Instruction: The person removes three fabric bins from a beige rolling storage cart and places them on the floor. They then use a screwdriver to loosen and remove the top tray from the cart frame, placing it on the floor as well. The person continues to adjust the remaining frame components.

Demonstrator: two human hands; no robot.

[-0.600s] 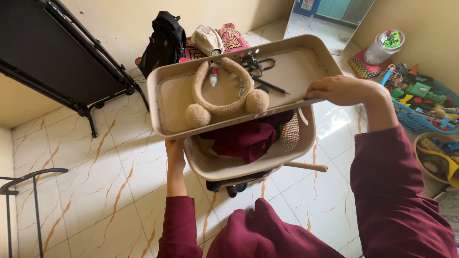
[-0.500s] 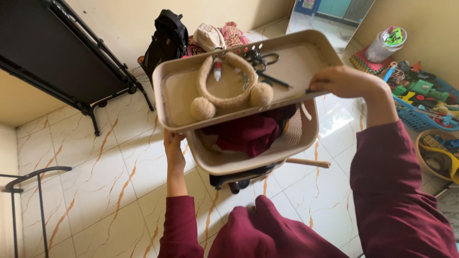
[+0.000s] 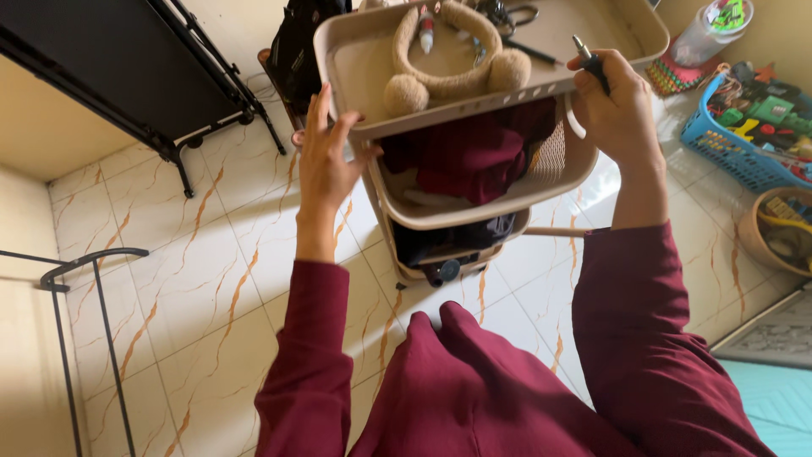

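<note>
Above the tiled floor (image 3: 194,279), at the top tier of a beige trolley: top tray (image 3: 372,63) gripped from both sides. Left hand (image 3: 326,156) open, fingers (image 3: 317,106) spread and pressed flat against the tray's near-left corner, thumb hooked along the rim. Right hand (image 3: 617,106) curled shut around the right rim, with a thin dark pen-like tool (image 3: 589,61) pinched against the edge — probably a pen or small screwdriver, too small to tell. Inside the tray: a furry beige headband (image 3: 448,59) with two pom-pom ends, a small white tube with a red cap (image 3: 425,21), black scissors (image 3: 507,13) partly cut off by the frame. Below, the middle basket (image 3: 474,207) stuffed with dark red cloth (image 3: 474,152); beneath that a lower tier holding something black, hard to make out. Off to the right, well apart from the trolley: a blue basket (image 3: 744,161) full of toys, a clear lidded jar (image 3: 710,30), a woven bowl (image 3: 761,241). To the left, a black folding frame (image 3: 169,93) on the floor and a thin black metal stand (image 3: 85,279). Behind the trolley, a black bag (image 3: 296,46). Maroon sleeves (image 3: 643,338) on both arms
</note>
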